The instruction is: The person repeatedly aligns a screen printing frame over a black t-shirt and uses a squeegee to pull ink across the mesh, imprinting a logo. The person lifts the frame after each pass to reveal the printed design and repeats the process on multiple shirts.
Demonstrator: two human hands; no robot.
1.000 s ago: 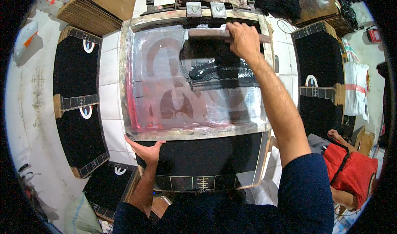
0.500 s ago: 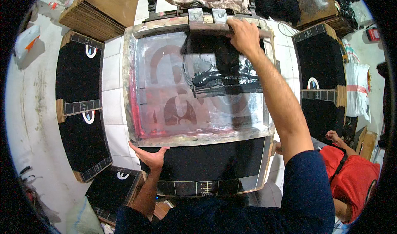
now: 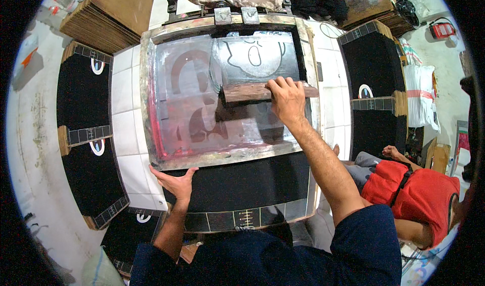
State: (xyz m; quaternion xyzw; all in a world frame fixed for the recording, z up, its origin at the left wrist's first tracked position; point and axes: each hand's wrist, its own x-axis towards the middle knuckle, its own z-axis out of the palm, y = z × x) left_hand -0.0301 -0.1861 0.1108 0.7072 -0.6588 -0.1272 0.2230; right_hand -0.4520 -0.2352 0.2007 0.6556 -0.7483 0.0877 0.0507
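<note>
A wooden-framed printing screen (image 3: pixel 227 156) lies over a black fabric panel (image 3: pixel 242 190), whose near part shows below the frame. My right hand (image 3: pixel 289 101) is closed around the wooden handle of a squeegee (image 3: pixel 247 92), which spans the right half of the mesh (image 3: pixel 177 109). Beyond the squeegee, a pale area with dark curved outlines (image 3: pixel 255 56) shows through the mesh. My left hand (image 3: pixel 177 182) rests against the frame's near left corner, thumb and fingers spread apart. The squeegee's blade and the ink under it are hidden.
Two metal hinge plates (image 3: pixel 222 16) hold the screen's far edge. Black panels on boards (image 3: pixel 83 104) line the left, with more panels (image 3: pixel 376 68) on the right. Board stacks (image 3: pixel 108 18) stand at the back. A person in a red top (image 3: pixel 419 190) sits at right.
My right hand has drawn the squeegee from the screen's far edge toward me, to mid-screen. Dark outlines now show where black ink lay. My left hand stays at the corner.
</note>
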